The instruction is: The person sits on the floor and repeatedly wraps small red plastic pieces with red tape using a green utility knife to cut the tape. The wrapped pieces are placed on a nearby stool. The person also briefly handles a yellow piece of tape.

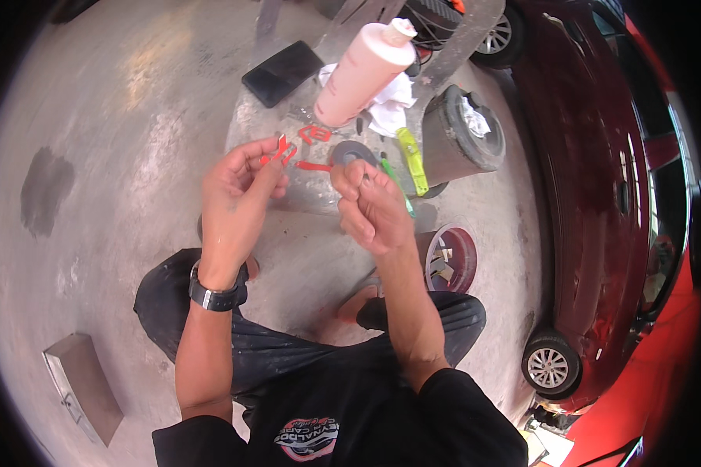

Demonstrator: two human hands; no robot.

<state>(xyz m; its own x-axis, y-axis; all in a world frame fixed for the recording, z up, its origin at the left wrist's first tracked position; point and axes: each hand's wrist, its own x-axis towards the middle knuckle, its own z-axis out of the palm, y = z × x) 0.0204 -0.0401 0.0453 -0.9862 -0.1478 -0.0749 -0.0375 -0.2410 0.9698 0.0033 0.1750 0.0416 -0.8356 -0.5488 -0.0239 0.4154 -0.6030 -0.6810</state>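
Concrete floor [117, 156] fills a garage beside a dark red car [592, 156]. On it lie a pink bottle [364, 74], black tablet [282, 72] and tape roll [353, 152]. Left hand [234, 198] pinches a red emblem letter [280, 149]; right hand [370, 206] is curled, contents unclear.

One head-worn fisheye looks steeply down, close over the lap and concrete floor [117, 156] (edges bending).
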